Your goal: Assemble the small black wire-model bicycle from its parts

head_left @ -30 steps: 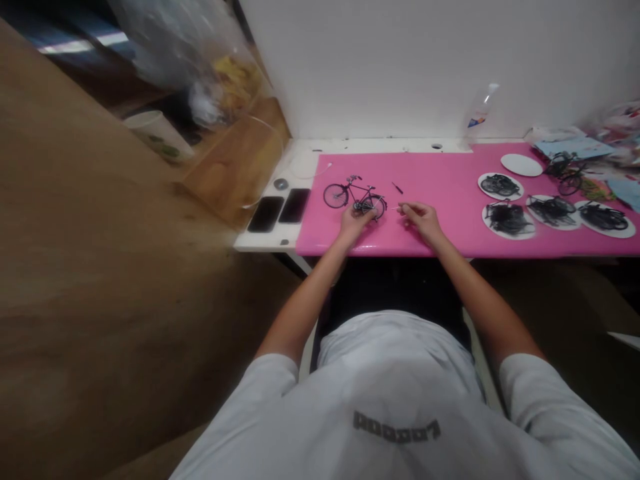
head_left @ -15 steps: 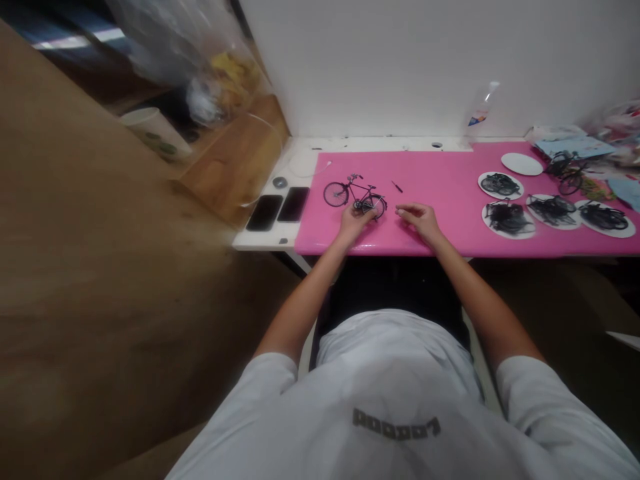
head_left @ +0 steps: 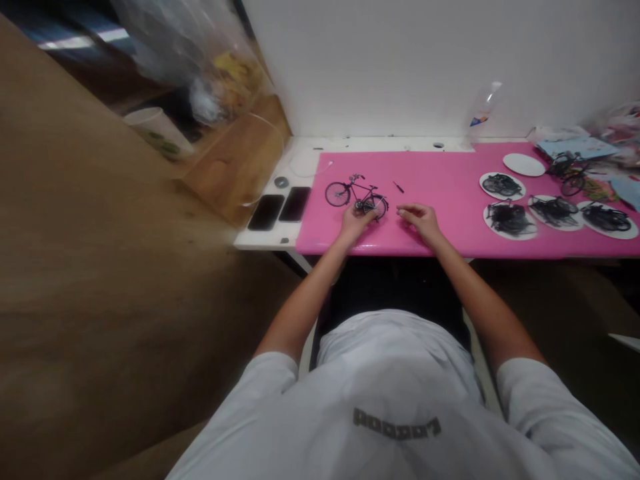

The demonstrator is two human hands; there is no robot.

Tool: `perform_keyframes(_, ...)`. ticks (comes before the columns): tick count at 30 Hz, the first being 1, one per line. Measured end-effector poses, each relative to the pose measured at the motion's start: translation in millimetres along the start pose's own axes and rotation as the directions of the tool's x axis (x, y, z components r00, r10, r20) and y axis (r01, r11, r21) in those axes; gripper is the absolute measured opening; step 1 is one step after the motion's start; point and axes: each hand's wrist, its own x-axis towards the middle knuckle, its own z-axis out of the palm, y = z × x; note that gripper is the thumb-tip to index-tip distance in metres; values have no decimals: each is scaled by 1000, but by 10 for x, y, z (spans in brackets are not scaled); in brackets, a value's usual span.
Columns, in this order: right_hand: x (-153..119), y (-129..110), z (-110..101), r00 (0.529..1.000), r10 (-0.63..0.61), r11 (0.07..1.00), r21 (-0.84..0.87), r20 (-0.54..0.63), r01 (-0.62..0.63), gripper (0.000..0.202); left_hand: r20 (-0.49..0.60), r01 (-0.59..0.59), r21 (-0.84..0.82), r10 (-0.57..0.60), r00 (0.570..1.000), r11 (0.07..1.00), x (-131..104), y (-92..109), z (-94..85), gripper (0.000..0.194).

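Observation:
A small black model bicycle (head_left: 350, 191) stands on the pink table cover (head_left: 445, 200), front wheel to the left. My left hand (head_left: 355, 223) is closed on its lower rear part, around the pedals and rear wheel. Just right of the rear wheel, apart from the bicycle, is my right hand (head_left: 421, 219). Its thumb and fingertips come together in a pinch; whatever they hold, if anything, is too small to make out. Beyond the right hand lies a small dark screwdriver (head_left: 399, 187).
White plates (head_left: 524, 165) on the right carry black bicycle parts (head_left: 510, 217). Another model bicycle (head_left: 573, 177) stands behind them, near plastic bags. Two dark phones (head_left: 267, 212) lie at the left end of the table. A clear bottle (head_left: 484, 110) stands at the back wall.
The whole view has shifted very slightly. Both hands and the model bicycle keep the same places on the table.

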Motion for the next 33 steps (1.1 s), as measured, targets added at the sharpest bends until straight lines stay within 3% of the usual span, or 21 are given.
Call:
perform_keyframes(21, -6, -11, 23, 1000, -28, 999, 18, 3, 28, 35, 13, 5, -18, -5, 1000, 1000, 9, -14, -8, 51)
perform_keyframes(33, 16, 54, 6, 997, -76, 989, -125, 1, 76, 40, 32, -15, -33, 16, 999, 999, 9, -23, -11, 54)
